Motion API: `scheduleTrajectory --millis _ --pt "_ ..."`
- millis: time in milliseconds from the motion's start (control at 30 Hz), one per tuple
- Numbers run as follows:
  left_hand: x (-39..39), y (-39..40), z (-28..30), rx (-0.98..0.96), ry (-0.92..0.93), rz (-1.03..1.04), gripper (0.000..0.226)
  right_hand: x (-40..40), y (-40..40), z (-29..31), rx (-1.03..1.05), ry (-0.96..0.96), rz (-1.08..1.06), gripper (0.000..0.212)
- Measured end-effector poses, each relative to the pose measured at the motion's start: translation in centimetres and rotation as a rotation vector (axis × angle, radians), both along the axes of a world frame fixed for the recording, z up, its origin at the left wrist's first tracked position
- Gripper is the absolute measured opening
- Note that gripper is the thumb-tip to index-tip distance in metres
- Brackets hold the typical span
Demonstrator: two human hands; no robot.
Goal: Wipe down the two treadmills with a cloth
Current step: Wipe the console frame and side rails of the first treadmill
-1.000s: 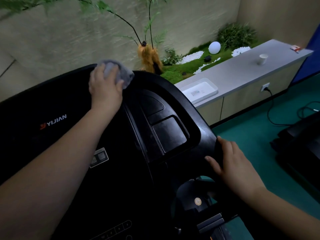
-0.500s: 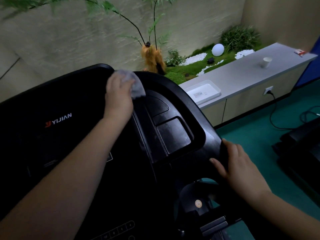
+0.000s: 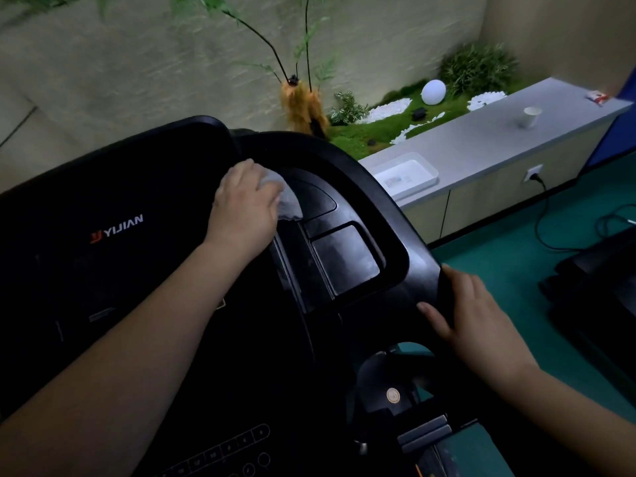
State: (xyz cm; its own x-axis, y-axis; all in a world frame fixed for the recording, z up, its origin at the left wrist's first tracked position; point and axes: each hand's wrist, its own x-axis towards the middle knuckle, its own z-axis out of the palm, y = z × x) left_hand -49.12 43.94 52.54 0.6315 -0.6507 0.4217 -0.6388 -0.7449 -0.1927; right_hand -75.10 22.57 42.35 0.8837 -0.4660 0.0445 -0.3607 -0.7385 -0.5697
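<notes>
Two hands on one black treadmill console [image 3: 144, 270]: left hand [image 3: 246, 204] pressing one pale cloth [image 3: 287, 201] near its upper right edge, right hand [image 3: 478, 321] gripping the right rim; one paper cup [image 3: 531, 117] on the desk [image 3: 481, 146].

The left hand [image 3: 245, 197] hides most of the cloth [image 3: 288, 201].

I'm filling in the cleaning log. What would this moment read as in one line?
step: wiping treadmill console | left hand: presses cloth by upper recess | right hand: grips console rim | second treadmill: untouched
</notes>
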Motion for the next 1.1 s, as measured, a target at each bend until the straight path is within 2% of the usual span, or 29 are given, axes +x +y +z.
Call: scheduleTrajectory --millis 67,133,233,433,567,767,867,1000,1100 --pt "0.1 0.1 -0.6 0.011 -0.006 -0.043 0.015 0.0 0.0 0.0 0.002 -0.003 -0.003 0.068" --pt "-1.9 0.5 -1.9 -0.043 0.038 -0.069 0.017 0.0 0.0 0.0 0.004 -0.003 -0.007 0.068" --pt "-7.4 1.6 -5.4 -0.211 0.152 -0.116 0.027 -0.1 0.1 -0.1 -0.007 -0.007 -0.009 0.068" --pt "-17.1 4.0 -11.4 -0.351 0.407 -0.148 0.034 -0.1 0.2 -0.3 -0.014 -0.018 -0.036 0.068" --pt "-17.6 6.0 -11.0 -0.208 0.391 -0.278 0.040 -0.2 0.4 -0.4 -0.033 -0.023 -0.039 0.068" --pt "-15.6 2.9 -9.3 -0.226 0.357 0.010 0.047 -0.4 0.5 -0.1 -0.038 -0.029 -0.040 0.064" --pt "-18.3 3.1 -11.0 -0.221 0.356 0.007 0.053 -0.7 0.5 -0.2 -0.038 -0.028 -0.037 0.062" --pt "-22.9 6.3 -13.6 -0.176 0.246 -0.092 0.051 -1.1 0.4 -0.4 -0.045 -0.024 -0.006 0.063" --pt "-27.5 8.2 -15.7 -0.161 0.261 -0.090 0.056 -2.4 0.5 -0.6 -0.062 -0.008 0.019 0.066"
